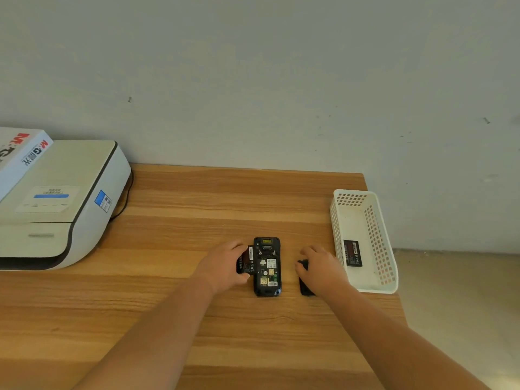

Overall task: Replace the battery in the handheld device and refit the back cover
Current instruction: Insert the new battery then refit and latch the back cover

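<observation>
Centrally on tabletop [197,319]: handheld device [267,267], back open. Left hand [225,266] grip holds battery [246,260] beside it; right hand [320,267] covers back cover [304,277], grip unclear. Box [17,153] reads "M&G".

Both of my forearms come into the picture bare, with no sleeve or cuff showing anywhere above my left hand [225,263] or my right hand [320,267]. I see no glove, ring, watch or strap at either wrist or on the fingers. The arms taper evenly down to the hands, without markings that I can make out.
</observation>
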`<state>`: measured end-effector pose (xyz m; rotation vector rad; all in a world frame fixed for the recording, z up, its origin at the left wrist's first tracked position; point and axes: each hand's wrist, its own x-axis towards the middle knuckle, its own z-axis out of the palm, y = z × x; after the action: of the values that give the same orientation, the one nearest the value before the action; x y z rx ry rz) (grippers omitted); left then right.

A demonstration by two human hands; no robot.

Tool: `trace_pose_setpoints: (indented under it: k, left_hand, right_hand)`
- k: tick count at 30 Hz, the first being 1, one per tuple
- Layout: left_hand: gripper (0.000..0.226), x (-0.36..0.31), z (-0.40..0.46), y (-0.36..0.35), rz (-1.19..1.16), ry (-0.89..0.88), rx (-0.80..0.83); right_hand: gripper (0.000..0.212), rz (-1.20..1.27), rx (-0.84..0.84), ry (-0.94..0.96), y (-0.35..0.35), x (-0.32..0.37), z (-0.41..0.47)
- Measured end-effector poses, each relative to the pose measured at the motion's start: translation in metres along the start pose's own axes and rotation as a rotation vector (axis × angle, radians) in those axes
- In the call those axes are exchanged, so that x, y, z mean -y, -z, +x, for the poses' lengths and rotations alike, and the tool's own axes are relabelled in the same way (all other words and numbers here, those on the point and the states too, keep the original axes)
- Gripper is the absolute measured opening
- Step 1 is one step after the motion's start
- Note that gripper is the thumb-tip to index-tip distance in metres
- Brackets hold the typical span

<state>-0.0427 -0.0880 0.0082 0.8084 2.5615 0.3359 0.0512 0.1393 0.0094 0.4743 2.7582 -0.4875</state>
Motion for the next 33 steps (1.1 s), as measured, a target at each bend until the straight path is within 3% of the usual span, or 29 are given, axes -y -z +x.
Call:
trace_pose_setpoints:
  k: [11,19,33]
  left_hand:
    - [0.078,-0.034,0.017,-0.030,0.058,-0.060,0.171]
    - [0.069,-0.035,0.025,-0.035,0.022,-0.048,0.183]
    - [0.061,-0.034,0.033,-0.043,0.177,-0.140,0.130]
  right_hand:
    - [0.038,0.038,0.019,0.070,-0.007,-0.011,-0.005]
    - [0.036,0.046,0.008,0.080,-0.012,-0.014,-0.004]
    - [0.038,0.059,0.039,0.091,-0.024,-0.006,0.001]
